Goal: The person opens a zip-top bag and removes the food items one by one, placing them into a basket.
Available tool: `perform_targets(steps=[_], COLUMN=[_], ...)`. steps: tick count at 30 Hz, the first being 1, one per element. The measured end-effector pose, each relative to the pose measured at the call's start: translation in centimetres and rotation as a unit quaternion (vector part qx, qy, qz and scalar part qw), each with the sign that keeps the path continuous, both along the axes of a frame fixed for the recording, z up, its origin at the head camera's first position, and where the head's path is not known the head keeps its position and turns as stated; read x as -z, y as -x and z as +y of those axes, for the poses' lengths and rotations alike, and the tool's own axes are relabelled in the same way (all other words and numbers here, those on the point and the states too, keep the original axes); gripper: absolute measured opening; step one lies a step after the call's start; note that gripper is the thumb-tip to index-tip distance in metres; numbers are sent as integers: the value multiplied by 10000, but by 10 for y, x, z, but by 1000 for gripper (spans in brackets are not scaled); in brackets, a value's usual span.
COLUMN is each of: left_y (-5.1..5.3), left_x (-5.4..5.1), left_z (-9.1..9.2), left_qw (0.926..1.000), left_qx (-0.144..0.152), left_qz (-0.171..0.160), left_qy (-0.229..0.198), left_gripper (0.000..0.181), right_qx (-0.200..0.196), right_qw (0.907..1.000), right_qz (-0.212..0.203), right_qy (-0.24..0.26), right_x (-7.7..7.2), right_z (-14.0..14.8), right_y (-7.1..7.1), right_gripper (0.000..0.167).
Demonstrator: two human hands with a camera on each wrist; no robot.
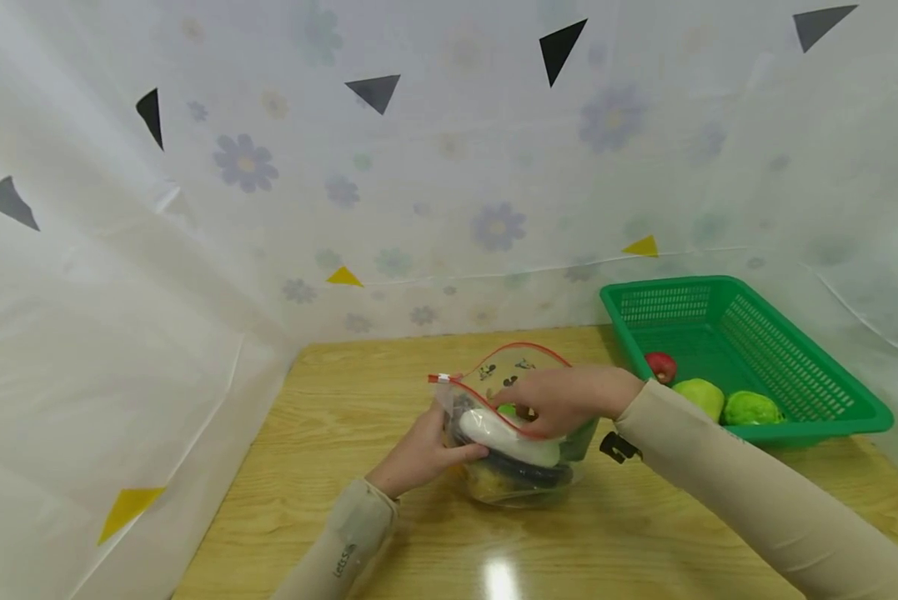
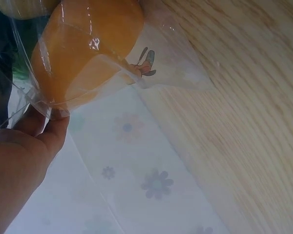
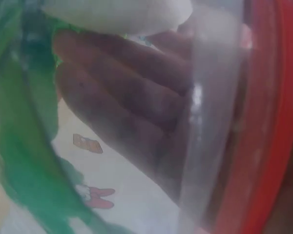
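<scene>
A clear zip bag (image 1: 504, 498) with a red zipper edge and cartoon prints stands on the wooden table, its mouth spread apart. Inside lie a white, long, rounded thing (image 1: 509, 435), a dark elongated one (image 1: 527, 471) and a yellowish one below. An orange rounded thing (image 2: 88, 44) shows through the plastic in the left wrist view. My left hand (image 1: 426, 450) grips the bag's left side, thumb in front. Through the mouth reaches my right hand (image 1: 561, 398), its fingers (image 3: 122, 92) extended beside the white thing and something green (image 3: 29, 122). Their tips are partly hidden.
A green plastic basket (image 1: 801, 342) stands at the table's back right. Near its front side lie a red round thing (image 1: 660, 367), a light green one (image 1: 699, 398) and a leafy green one (image 1: 751, 408). White flowered sheeting (image 1: 418, 200) encloses the table.
</scene>
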State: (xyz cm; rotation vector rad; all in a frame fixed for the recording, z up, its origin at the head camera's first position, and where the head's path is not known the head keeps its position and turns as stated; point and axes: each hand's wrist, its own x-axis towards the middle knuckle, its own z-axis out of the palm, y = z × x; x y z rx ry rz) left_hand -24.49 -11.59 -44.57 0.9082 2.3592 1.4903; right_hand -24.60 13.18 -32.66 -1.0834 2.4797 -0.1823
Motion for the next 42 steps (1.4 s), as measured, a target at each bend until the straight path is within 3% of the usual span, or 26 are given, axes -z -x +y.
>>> perform_targets(steps=[5, 10, 17, 21, 27, 32, 38, 42], left_y=[-1, 0, 1, 0, -3, -4, -3, -3], left_x=[0, 2, 1, 1, 2, 2, 3, 4], left_z=[1, 3, 5, 6, 6, 4, 3, 2], left_qw=[9999, 9999, 9998, 9999, 9965, 9963, 9964, 9967], left_qx=[35, 108, 129, -106, -544, -509, -493, -473], left_qz=[-131, -37, -29, -26, -205, -130, -105, -99], left_qy=[6, -16, -132, 71, 597, 676, 686, 649], left_gripper=[99, 95, 92, 98, 111, 109, 109, 107], right_qx=[105, 273, 681, 933, 1068, 955, 1432, 1608], right_qw=[9998, 9964, 9803, 9714, 9493, 9245, 9094, 8921], right_qz=[39, 637, 1383, 1586, 1942, 2401, 2400, 2749], right_qy=[162, 485, 1235, 1502, 2229, 2801, 3080, 3205], right_x=[3, 1, -12, -25, -45, -57, -62, -65], right_z=[3, 9, 26, 39, 63, 88, 109, 120], right_y=[-3, -9, -16, -23, -29, -28, -35, -40], right_gripper=[53, 55, 64, 67, 68, 68, 70, 73])
